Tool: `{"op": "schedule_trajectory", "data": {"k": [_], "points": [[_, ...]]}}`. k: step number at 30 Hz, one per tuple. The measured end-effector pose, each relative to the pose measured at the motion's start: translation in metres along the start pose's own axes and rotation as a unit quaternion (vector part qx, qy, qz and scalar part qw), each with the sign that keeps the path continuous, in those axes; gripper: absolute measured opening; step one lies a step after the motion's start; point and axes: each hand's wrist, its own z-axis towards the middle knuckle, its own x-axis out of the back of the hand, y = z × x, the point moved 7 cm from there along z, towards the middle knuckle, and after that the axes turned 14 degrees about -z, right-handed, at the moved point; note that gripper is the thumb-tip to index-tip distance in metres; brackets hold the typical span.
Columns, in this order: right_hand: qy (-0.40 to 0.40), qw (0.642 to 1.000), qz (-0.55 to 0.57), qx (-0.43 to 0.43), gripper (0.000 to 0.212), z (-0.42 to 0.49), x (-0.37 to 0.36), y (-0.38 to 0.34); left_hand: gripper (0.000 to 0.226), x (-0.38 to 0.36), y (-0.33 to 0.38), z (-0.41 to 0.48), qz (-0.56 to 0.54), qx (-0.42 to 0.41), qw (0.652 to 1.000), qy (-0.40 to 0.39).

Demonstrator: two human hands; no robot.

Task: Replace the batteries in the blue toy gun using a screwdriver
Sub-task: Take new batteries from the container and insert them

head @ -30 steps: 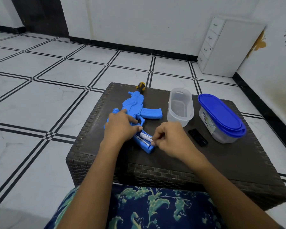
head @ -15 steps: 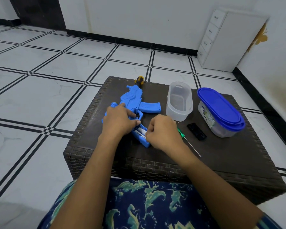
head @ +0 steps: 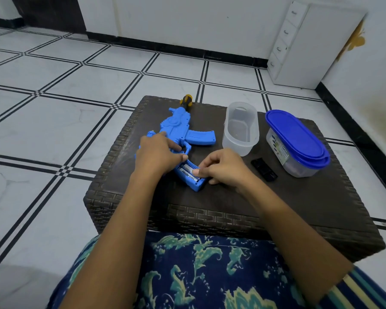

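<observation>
My right hand (head: 223, 168), fingers curled, pinches a battery (head: 188, 169) in the open grip of the toy gun (head: 181, 128). At 10 o'clock, my left hand (head: 161, 155) rests flat on its body, on the table (head: 232, 197).

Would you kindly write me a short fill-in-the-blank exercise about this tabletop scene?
1. The left hand presses down on the ____ toy gun.
2. The right hand pinches a ____ in the gun's open compartment.
3. The clear tub stands open, while the container beside it wears a blue ____.
Missing words: blue; battery; lid.
</observation>
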Motion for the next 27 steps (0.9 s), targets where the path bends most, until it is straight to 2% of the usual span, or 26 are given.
{"op": "schedule_trajectory", "data": {"k": [2,4,6,8,11,16,21,27], "points": [[0.036,0.999,0.006,0.029,0.018,-0.01,0.018,0.001,0.038,0.0,-0.001,0.0,-0.007,0.001,1.0,0.004],[0.13,0.991,-0.007,0.037,0.017,-0.017,0.044,0.005,0.037,0.001,0.0,-0.001,-0.001,0.001,1.0,0.008],[0.217,0.975,-0.039,0.029,0.012,-0.02,0.066,0.012,0.035,0.0,0.004,-0.004,0.017,-0.002,1.0,0.009],[0.257,0.96,-0.108,-0.002,0.007,-0.019,0.076,0.022,0.032,-0.001,0.006,-0.005,0.032,-0.004,0.999,0.008],[0.251,0.935,-0.242,-0.068,0.011,-0.015,0.076,0.039,0.031,-0.001,0.005,-0.004,0.03,-0.004,0.999,0.012],[0.26,0.905,-0.316,-0.111,0.021,-0.019,0.085,0.045,0.026,-0.001,0.009,-0.004,0.038,-0.006,0.998,0.048],[0.156,0.922,-0.33,-0.132,0.038,-0.016,0.078,0.065,0.022,-0.004,0.014,-0.002,0.045,0.006,0.996,0.074],[0.169,0.935,-0.288,-0.116,0.029,-0.014,0.085,0.074,0.018,-0.006,0.013,0.0,0.055,0.017,0.995,0.079]]}}
